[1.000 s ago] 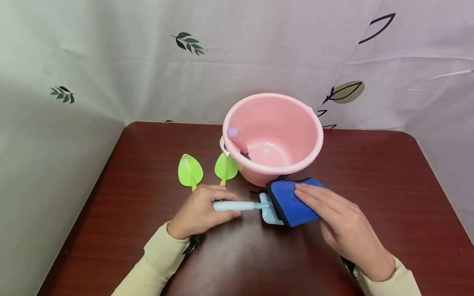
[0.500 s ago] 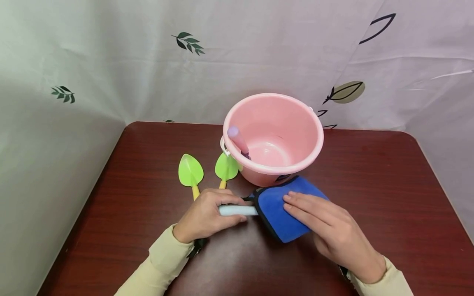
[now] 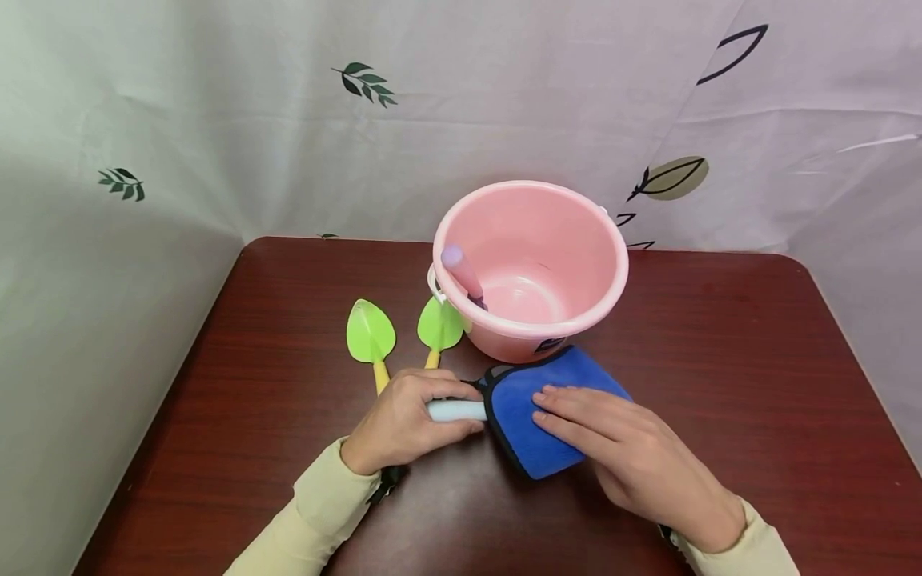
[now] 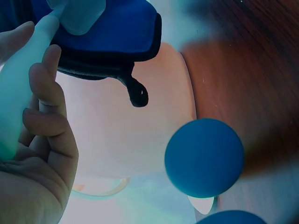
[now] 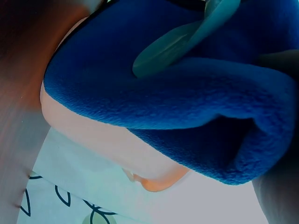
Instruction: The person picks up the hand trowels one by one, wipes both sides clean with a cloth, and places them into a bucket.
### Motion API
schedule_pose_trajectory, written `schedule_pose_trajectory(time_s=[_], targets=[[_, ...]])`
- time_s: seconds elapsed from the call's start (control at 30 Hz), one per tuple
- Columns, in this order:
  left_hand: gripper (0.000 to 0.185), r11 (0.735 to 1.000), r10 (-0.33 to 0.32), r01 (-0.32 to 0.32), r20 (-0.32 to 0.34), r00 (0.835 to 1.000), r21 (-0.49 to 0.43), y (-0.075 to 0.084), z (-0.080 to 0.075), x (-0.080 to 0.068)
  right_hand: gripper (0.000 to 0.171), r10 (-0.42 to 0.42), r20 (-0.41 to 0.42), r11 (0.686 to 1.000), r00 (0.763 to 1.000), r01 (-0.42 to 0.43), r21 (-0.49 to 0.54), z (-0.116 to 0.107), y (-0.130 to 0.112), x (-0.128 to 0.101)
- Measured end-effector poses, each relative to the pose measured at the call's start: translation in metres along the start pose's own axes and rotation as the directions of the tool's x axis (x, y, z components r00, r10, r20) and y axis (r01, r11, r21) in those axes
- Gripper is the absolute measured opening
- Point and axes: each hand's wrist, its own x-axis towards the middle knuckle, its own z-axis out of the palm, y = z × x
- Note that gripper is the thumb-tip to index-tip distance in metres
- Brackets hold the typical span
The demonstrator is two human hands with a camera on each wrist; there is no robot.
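My left hand (image 3: pixel 410 420) grips the pale blue handle (image 3: pixel 457 410) of a small toy shovel, held sideways with its blade end to the right. A blue plush cloth (image 3: pixel 515 424) with black edging is folded around the blade, hiding it in the head view. In the left wrist view the shovel blade (image 4: pixel 84 16) shows against the cloth; the right wrist view has the blade (image 5: pixel 163 49) lying inside the fold. My right hand (image 3: pixel 641 448) holds the cloth from the right, fingers flat on top of it and thumb out of sight beneath.
A pink bucket (image 3: pixel 531 328) stands just behind the cloth, a pink-purple handle (image 3: pixel 464 272) leaning inside it. Left of it lie two green trowels (image 3: pixel 370 332) with yellow necks, partly behind my left hand. Patterned fabric (image 3: pixel 504 104) hangs along the table's back edge.
The right hand has slid the cloth leftward over the blade up to the handle, covering the blade in the head view. The left hand has shifted slightly right with the shovel.
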Motion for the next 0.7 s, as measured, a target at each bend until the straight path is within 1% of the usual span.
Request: schedule_pose_trajectory(time_s=[0.07,0.17,0.5,0.7], targets=[[0.019,1.0,0.003,-0.003,-0.004,1.0,0.0,0.0001,0.0,0.0001,0.043,0.028,0.038,1.0,0.999,-0.028,-0.001,0.0011,0.0,-0.0027],[0.019,1.0,0.002,-0.002,-0.005,1.0,-0.005,0.0003,0.0,0.0001,0.044,0.045,0.069,0.999,0.997,-0.045,-0.008,0.0021,0.0004,-0.005],[0.018,1.0,-0.017,0.017,0.0,1.0,-0.023,-0.0006,0.0006,0.0,0.044,0.059,0.094,0.998,0.994,-0.057,-0.021,0.0019,0.0023,-0.0072],[0.019,0.999,-0.018,0.019,0.007,1.0,-0.034,-0.0007,0.0002,0.0001,0.046,0.071,0.106,0.997,0.992,-0.068,-0.027,0.0007,0.004,-0.0079]])
